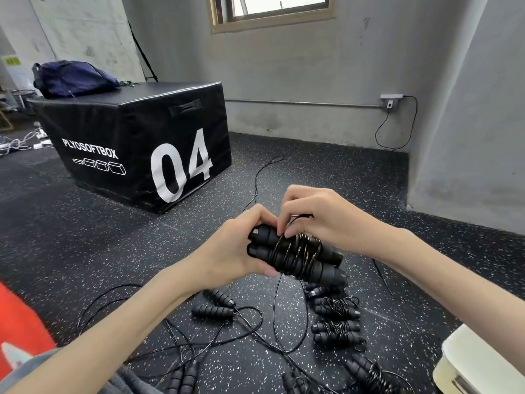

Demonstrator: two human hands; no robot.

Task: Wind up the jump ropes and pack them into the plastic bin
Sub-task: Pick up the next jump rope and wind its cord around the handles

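Plyo box (142,143) marked 04 stands on the floor at far left, with loose ropes (216,331) spread in front of it. Left hand (235,248) grasps the paired handles (295,255) above the floor at centre; right hand (315,217) pinches the cord (295,253) coiled around them. Wound ropes (336,319) lie below on the floor, and the bin (488,362) sits at lower right.

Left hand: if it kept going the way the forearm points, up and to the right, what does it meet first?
Probably the right hand: the left hand grips the paired handles and the two hands almost touch above them. Depth unclear.
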